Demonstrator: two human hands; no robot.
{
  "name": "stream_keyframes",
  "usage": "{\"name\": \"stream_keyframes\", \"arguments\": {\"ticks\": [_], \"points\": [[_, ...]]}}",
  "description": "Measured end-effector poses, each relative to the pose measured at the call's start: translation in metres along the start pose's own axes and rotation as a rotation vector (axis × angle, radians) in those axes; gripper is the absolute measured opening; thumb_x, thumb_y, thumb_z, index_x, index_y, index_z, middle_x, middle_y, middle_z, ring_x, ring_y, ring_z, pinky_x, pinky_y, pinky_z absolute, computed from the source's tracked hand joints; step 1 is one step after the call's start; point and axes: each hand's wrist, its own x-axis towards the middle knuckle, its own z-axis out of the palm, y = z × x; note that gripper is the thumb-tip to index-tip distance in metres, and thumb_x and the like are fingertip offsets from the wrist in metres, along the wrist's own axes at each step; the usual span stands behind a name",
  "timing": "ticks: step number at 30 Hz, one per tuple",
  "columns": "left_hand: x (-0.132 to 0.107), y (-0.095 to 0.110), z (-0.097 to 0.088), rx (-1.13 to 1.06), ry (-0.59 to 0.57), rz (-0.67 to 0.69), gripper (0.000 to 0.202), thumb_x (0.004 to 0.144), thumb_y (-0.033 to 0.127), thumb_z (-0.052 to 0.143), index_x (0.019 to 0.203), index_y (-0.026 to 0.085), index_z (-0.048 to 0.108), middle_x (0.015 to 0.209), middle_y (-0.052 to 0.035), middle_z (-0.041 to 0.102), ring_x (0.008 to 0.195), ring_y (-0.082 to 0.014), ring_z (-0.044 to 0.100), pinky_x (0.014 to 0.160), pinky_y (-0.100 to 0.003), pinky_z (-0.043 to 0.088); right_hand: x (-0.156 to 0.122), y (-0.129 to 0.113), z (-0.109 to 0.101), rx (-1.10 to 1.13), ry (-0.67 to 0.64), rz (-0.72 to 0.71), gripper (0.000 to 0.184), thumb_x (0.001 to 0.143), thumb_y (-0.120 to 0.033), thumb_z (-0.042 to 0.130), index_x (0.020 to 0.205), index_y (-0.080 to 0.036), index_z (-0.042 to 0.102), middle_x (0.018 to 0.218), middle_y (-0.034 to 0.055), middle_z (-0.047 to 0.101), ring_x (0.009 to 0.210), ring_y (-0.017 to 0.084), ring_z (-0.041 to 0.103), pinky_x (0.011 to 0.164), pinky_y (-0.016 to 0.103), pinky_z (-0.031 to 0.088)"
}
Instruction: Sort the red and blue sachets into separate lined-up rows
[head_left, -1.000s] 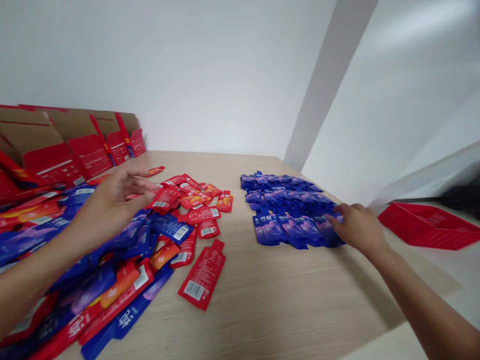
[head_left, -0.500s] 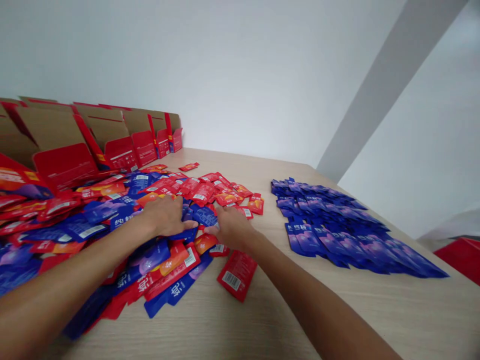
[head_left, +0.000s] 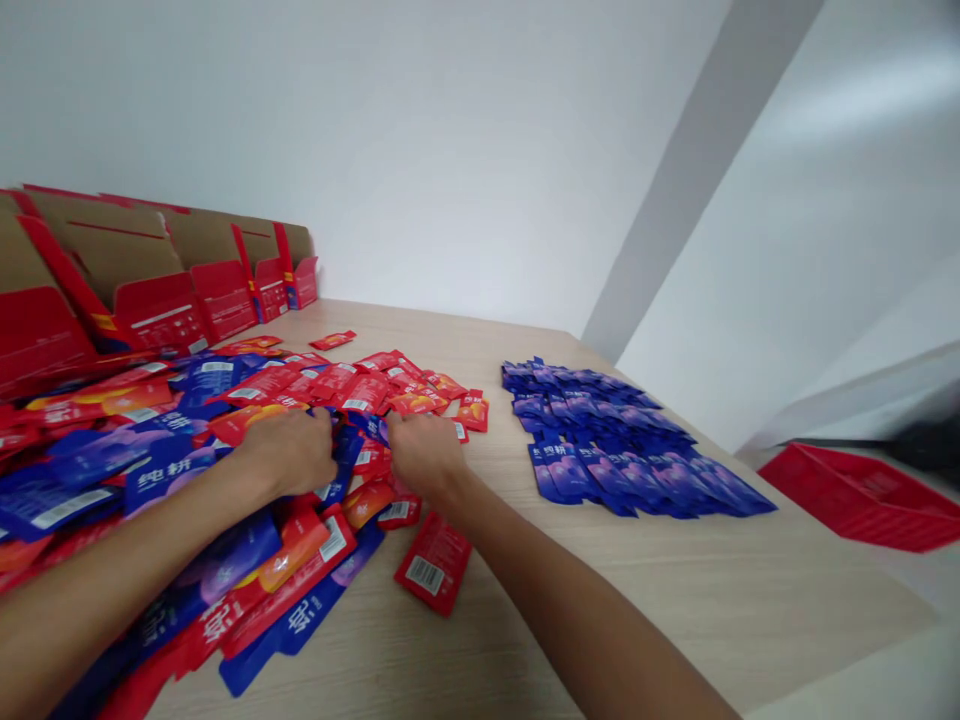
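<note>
A wide loose pile of red sachets (head_left: 367, 392) and blue sachets (head_left: 161, 475) covers the left side of the table. My left hand (head_left: 292, 450) is in the pile, its fingers curled down on a blue sachet (head_left: 345, 460). Just to its right, my right hand (head_left: 426, 452) is closed at the pile's edge, its fingertips against another blue sachet (head_left: 369, 425), which is mostly hidden. Below my right wrist a single red sachet (head_left: 435, 563) lies with its barcode up. To the right, blue sachets (head_left: 592, 440) lie in overlapping rows.
Open red cardboard boxes (head_left: 161, 310) stand in a row at the back left, against the wall (head_left: 450, 180). A red basket-like container (head_left: 862, 495) is beyond the right edge of the wooden table (head_left: 600, 600). One red sachet (head_left: 333, 340) lies apart behind the pile.
The view has swung to the right, showing more of the red container. Both hands have curled their fingers, and the blue sachet that lay between them is now largely out of sight.
</note>
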Motion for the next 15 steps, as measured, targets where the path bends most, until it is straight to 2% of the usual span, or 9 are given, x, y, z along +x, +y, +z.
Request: {"name": "stream_keyframes", "arguments": {"ticks": [3,6,8,10,13,15], "points": [[0.003,0.0,0.006,0.019,0.06,0.009,0.043,0.088,0.028,0.058,0.123,0.011,0.076,0.121,-0.0338,0.077,0.113,-0.0498,0.076,0.085,-0.052,0.059,-0.007,0.013,-0.007,0.108,0.117,0.087,0.03,0.105,-0.022,0.049,0.118,-0.019,0.077,0.12,0.016,0.08,0.114,0.03,0.076,0.088,0.036,0.058],[0.004,-0.005,0.011,0.021,0.099,0.019,0.036,0.094,0.034,0.054,0.114,0.014,0.077,0.118,-0.0316,0.079,0.111,-0.0487,0.077,0.082,-0.051,0.059,-0.014,0.046,-0.02,0.231,0.203,0.205,0.021,0.103,-0.027,0.061,0.097,-0.02,0.081,0.11,0.0115,0.082,0.105,0.026,0.076,0.085,0.031,0.055],[0.002,-0.008,0.012,0.02,0.107,0.013,0.036,0.096,0.036,0.05,0.109,0.015,0.076,0.116,-0.0309,0.08,0.109,-0.0479,0.078,0.082,-0.05,0.059,-0.018,0.083,-0.031,0.321,0.246,0.315,0.018,0.101,-0.028,0.069,0.089,-0.02,0.08,0.094,0.0068,0.081,0.092,0.021,0.076,0.083,0.029,0.054],[-0.001,-0.009,0.011,0.005,0.132,0.003,0.04,0.098,0.036,0.045,0.107,0.012,0.075,0.112,-0.0312,0.08,0.107,-0.0483,0.078,0.082,-0.05,0.058,-0.022,0.129,-0.04,0.406,0.292,0.453,0.017,0.101,-0.029,0.073,0.088,-0.018,0.077,0.087,0.0027,0.078,0.085,0.017,0.073,0.081,0.029,0.055],[-0.003,-0.009,0.012,-0.034,0.118,-0.012,0.043,0.096,0.031,0.041,0.111,0.006,0.072,0.114,-0.0326,0.079,0.107,-0.0505,0.077,0.083,-0.052,0.057,-0.031,0.2,-0.046,0.522,0.348,0.692,0.024,0.104,-0.038,0.073,0.101,-0.015,0.073,0.096,0.0018,0.074,0.083,0.016,0.072,0.077,0.033,0.061],[0.0,-0.01,0.015,-0.057,0.083,-0.01,0.041,0.092,0.029,0.044,0.114,0.006,0.07,0.115,-0.033,0.079,0.106,-0.0502,0.077,0.083,-0.051,0.056,-0.038,0.238,-0.045,0.596,0.367,0.816,0.027,0.105,-0.04,0.072,0.113,-0.015,0.072,0.106,0.0039,0.074,0.087,0.017,0.072,0.078,0.034,0.063]]}}
